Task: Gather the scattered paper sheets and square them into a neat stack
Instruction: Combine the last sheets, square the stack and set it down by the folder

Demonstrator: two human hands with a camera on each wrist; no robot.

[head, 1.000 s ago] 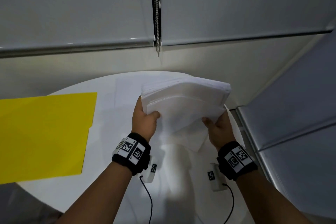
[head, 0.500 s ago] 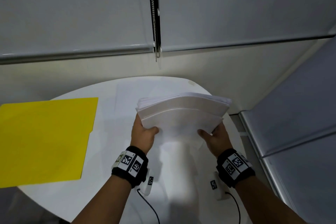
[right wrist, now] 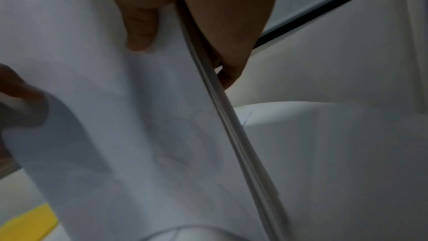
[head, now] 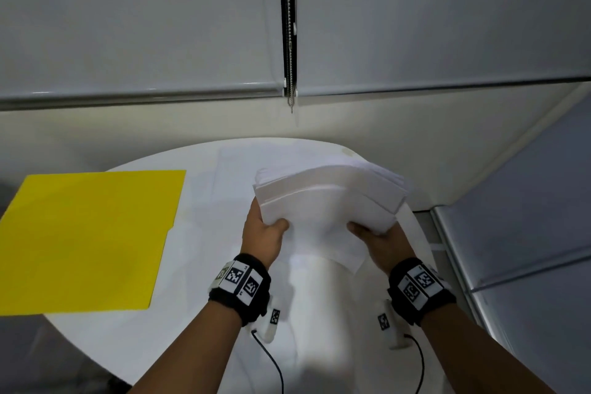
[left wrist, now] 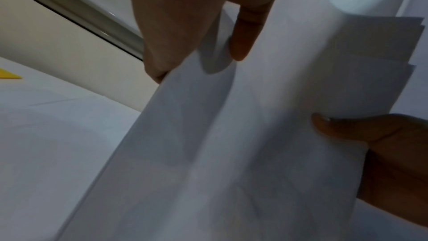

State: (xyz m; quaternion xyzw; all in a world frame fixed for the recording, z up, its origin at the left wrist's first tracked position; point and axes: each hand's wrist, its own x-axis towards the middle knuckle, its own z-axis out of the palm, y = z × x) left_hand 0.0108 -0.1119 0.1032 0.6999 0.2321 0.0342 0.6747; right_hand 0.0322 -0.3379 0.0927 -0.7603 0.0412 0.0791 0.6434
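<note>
A bundle of white paper sheets (head: 329,198) is held upright over the round white table (head: 204,201), its top bowed away from me and its edges uneven. My left hand (head: 263,233) grips the bundle's left side, thumb in front, fingers behind. My right hand (head: 377,237) grips the right side the same way. In the left wrist view the sheets (left wrist: 231,135) fill the frame, with my left hand (left wrist: 197,43) pinching their edge and my right thumb (left wrist: 336,125) on the far side. In the right wrist view the sheets' edge (right wrist: 222,116) runs down past my right hand (right wrist: 185,25).
A yellow folder (head: 86,240) lies flat on the table's left side, overhanging the edge. Window blinds with a bead chain (head: 289,41) hang behind the table. A grey panel (head: 527,233) stands to the right.
Both hands and the bundle have come lower and nearer to me over the last second. The sheets bow further away at the top. Both grips hold.
</note>
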